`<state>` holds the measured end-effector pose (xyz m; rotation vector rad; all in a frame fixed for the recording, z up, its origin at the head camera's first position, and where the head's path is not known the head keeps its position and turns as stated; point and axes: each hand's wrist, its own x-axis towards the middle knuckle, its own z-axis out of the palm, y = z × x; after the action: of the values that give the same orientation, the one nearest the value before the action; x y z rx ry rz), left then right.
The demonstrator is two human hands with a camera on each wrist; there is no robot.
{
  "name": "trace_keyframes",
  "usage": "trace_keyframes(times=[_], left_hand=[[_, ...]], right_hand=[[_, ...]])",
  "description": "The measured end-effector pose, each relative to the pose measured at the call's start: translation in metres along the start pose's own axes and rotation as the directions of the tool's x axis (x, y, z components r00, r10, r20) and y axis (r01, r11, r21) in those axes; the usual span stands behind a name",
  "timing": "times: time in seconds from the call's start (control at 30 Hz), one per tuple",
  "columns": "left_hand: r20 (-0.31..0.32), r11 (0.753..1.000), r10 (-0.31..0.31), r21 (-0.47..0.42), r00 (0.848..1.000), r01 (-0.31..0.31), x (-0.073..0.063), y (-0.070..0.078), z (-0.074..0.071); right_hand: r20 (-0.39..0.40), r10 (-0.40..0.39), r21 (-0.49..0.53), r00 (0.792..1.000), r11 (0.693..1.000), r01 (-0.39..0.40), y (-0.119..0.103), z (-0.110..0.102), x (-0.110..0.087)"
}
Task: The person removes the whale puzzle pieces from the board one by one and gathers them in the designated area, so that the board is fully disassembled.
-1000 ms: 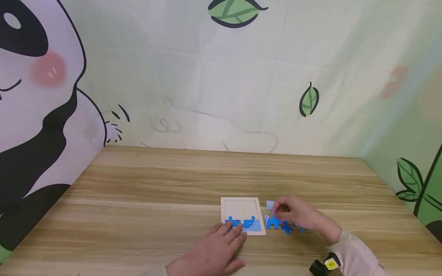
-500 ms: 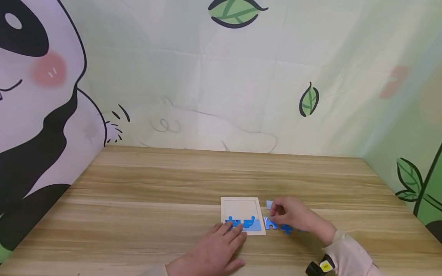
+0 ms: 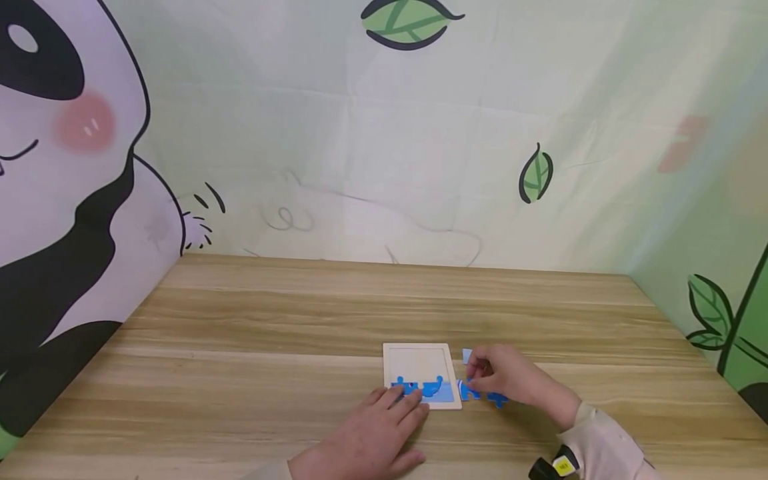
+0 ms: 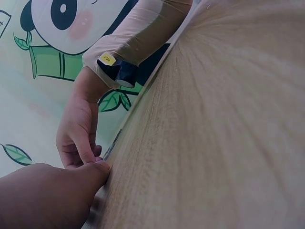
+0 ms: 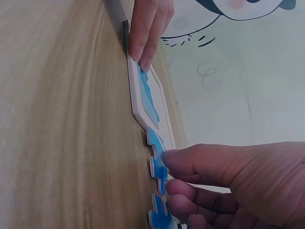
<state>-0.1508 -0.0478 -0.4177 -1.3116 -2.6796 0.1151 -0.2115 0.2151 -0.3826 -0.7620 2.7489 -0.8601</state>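
Note:
A square wooden puzzle frame (image 3: 420, 346) lies on the table, its lower part filled with blue pieces (image 3: 432, 388). My left hand (image 3: 369, 433) rests on its lower left edge with extended fingers, also seen in the right wrist view as fingers (image 5: 150, 33) on the frame. Just right of the frame, my right hand (image 3: 519, 377) pinches a blue jigsaw piece (image 5: 156, 143) between thumb and curled fingers; the fingers partly hide it. The piece lies against the frame's right edge.
Another blue jigsaw piece (image 3: 497, 399) lies below the right hand, and a pale blue piece (image 3: 466, 356) shows behind its fingertips. The wooden table (image 3: 270, 313) meets a printed wall (image 3: 336, 153) at the back. A dark wrist camera (image 3: 552, 465) sits on the right sleeve.
My right hand has shifted slightly left, and the blue jigsaw piece has moved with it up to the frame. The left hand and the frame stay where they were.

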Motion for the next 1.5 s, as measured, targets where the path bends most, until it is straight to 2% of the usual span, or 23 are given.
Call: trace_keyframes(times=[0.13,0.4,0.57,0.8,1.07,1.37,1.5], left_hand=[[-0.003,1.000,0.001,0.003,1.000,-0.001,0.000,0.000,0.001],[0.040,1.000,-0.002,-0.019,0.999,0.003,0.001,-0.001,0.000],[0.040,1.000,-0.005,-0.018,0.999,0.005,0.001,-0.001,0.000],[-0.001,1.000,0.005,0.017,1.000,-0.005,0.000,0.000,0.001],[-0.056,0.998,0.019,0.058,0.998,-0.016,-0.001,0.000,0.002],[-0.027,0.999,0.000,0.043,1.000,0.001,0.000,0.001,0.003],[0.002,1.000,-0.014,0.023,1.000,0.014,0.001,0.001,0.003]], right_hand=[[0.006,0.009,0.011,1.000,1.000,-0.009,0.001,0.000,0.000],[0.021,0.034,0.030,0.999,0.999,-0.035,0.002,0.001,-0.001],[0.026,0.034,0.027,0.999,0.999,-0.034,0.002,0.000,-0.001],[-0.011,0.013,-0.003,1.000,1.000,-0.013,0.003,-0.002,0.000],[-0.051,-0.037,-0.026,0.998,0.999,0.036,-0.006,-0.001,0.001],[-0.076,-0.076,-0.009,0.994,0.997,0.075,-0.014,0.006,0.002],[-0.060,-0.080,0.021,0.995,0.996,0.081,-0.015,0.010,0.003]])
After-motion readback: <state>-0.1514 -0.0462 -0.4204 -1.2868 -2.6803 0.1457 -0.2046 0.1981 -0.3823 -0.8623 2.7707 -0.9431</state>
